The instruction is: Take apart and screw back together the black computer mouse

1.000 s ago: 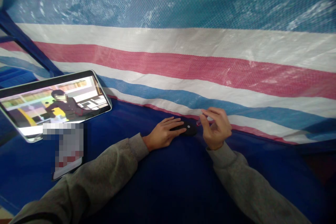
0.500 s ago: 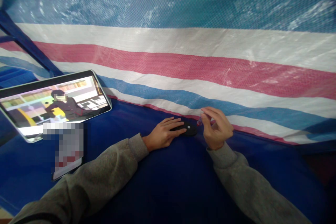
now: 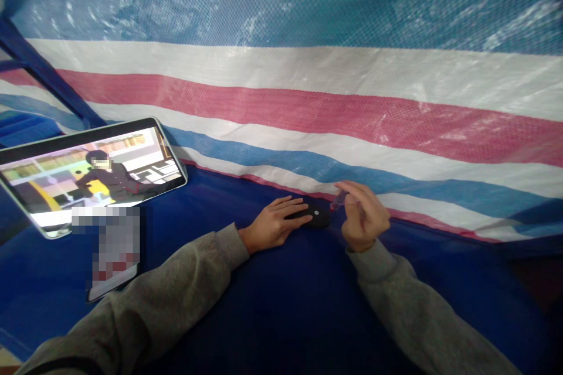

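Note:
My left hand [image 3: 275, 222] rests on the blue surface, with thumb and fingers around a small flat black object [image 3: 319, 215] that bears a pale round dot. Its exact kind is unclear, and the fingers cover its left part. Just right of it is my right hand [image 3: 364, 218], raised slightly, its thumb and forefinger pinching a small clear, purplish thing with a reddish tip [image 3: 338, 200]. That tip points down toward the right end of the black object. I cannot tell whether the two touch.
A tablet [image 3: 101, 173] with a lit picture leans at the left. In front of it lies a phone-like slab [image 3: 116, 281], partly blurred out. Behind the blue surface [image 3: 272, 293] hangs a striped plastic sheet [image 3: 281, 105]. A blue metal bar [image 3: 48, 73] slants at the far left.
The thumb of my right hand has shifted and its fingers have turned a little, so more of the clear thing shows. My left hand and the black object have stayed still.

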Motion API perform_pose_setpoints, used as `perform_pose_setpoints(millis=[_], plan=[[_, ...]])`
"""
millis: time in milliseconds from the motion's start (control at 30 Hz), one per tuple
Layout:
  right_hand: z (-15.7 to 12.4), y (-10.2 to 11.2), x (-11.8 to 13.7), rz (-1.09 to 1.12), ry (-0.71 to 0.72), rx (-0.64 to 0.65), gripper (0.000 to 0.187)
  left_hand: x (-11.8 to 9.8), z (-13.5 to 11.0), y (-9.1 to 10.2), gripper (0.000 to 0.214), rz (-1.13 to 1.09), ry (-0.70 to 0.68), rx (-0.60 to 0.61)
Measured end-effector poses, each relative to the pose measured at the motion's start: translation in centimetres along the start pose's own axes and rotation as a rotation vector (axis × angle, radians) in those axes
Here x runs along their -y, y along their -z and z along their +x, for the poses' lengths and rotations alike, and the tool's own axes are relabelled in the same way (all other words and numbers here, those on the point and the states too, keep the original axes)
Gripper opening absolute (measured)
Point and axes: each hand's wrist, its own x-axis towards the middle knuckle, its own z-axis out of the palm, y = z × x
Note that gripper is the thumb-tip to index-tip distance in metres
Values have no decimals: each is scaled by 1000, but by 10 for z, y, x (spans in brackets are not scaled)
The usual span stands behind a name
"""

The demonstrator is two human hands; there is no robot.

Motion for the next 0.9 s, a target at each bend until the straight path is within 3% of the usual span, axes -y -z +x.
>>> perform_pose_setpoints(millis=[133, 300, 767, 900], plan=[[-2, 1, -2, -44, -6, 35, 31, 1, -1, 0, 36, 1, 9, 12], [-4, -1, -5, -109, 11, -13, 28, 1, -1, 0, 35, 5, 7, 14], [-1, 0, -3, -8, -6, 48, 34, 1, -1, -2, 36, -6, 17, 20], [-1, 0, -3, -65, 1, 52, 33, 1, -2, -3, 37, -13, 16, 21]])
